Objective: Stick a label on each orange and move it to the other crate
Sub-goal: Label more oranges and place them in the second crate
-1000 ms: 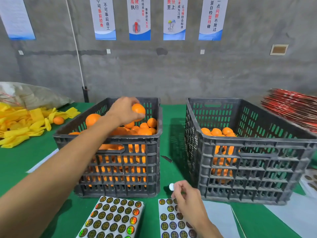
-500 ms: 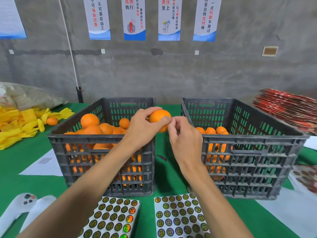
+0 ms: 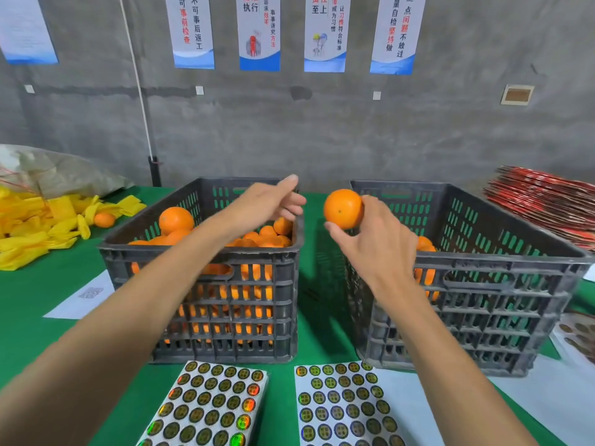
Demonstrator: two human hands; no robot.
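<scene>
The orange [image 3: 343,208] has passed from the left hand [image 3: 269,202], now loose-fingered and empty over the fuller left crate [image 3: 206,252], to the right hand [image 3: 375,239], which grips it at centre frame just left of the right crate [image 3: 483,272]; whether the label is on cannot be seen, though the drop looks next. Two sticker sheets [image 3: 338,403] lie at bottom centre on the green table [image 3: 48,284], yellow wrappers [image 3: 35,220] at far left, grey wall with posters [image 3: 259,30] above.

A strip of green bench [image 3: 310,284] runs open between the left crate [image 3: 225,304] and the right crate [image 3: 483,300], toward 12 o'clock. Label sheets [image 3: 338,403] cover the near bench at 6 o'clock; yellow wrappers [image 3: 29,226] crowd 9 o'clock, red stacks [image 3: 544,204] 2 o'clock.
</scene>
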